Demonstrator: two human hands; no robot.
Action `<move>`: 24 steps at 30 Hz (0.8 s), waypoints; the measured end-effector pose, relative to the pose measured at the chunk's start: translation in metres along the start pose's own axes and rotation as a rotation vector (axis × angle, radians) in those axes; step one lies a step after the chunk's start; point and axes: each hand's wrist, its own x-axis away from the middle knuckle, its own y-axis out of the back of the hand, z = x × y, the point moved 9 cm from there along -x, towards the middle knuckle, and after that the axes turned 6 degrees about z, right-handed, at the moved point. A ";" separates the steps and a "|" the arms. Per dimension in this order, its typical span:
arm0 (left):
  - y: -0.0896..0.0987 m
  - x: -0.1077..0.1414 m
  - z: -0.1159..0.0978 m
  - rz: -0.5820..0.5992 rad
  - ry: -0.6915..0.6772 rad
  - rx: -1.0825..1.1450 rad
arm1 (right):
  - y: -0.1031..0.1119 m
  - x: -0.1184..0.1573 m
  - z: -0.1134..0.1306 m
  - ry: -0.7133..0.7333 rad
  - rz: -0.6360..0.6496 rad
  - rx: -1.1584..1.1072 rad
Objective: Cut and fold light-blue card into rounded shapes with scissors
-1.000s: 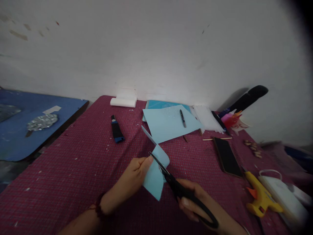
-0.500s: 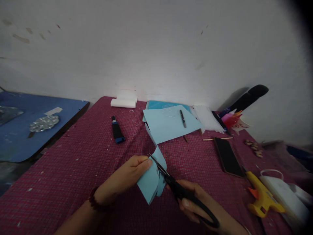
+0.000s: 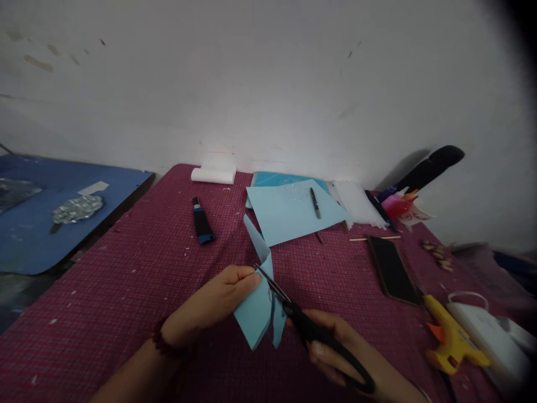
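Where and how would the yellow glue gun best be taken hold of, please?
The yellow glue gun is probably best gripped by its handle, coming from the near side: the handle lies closest to the person, while a white object crowds the right.

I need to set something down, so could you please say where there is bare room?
The widest patch of red checked cloth, dotted with pale scraps, lies between the blue flat board and the black-and-blue tool. Another lies between the black-handled scissors and the flat black phone. The area around the yellow plastic glue gun is crowded.
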 end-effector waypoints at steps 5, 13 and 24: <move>0.001 0.000 0.002 -0.007 -0.007 0.028 | -0.002 -0.001 -0.004 -0.013 0.032 0.007; 0.008 -0.003 -0.004 -0.134 -0.106 0.252 | 0.016 -0.005 0.003 0.073 -0.076 0.003; 0.028 -0.008 0.011 -0.317 -0.184 0.566 | 0.069 0.009 0.022 0.119 -0.414 0.194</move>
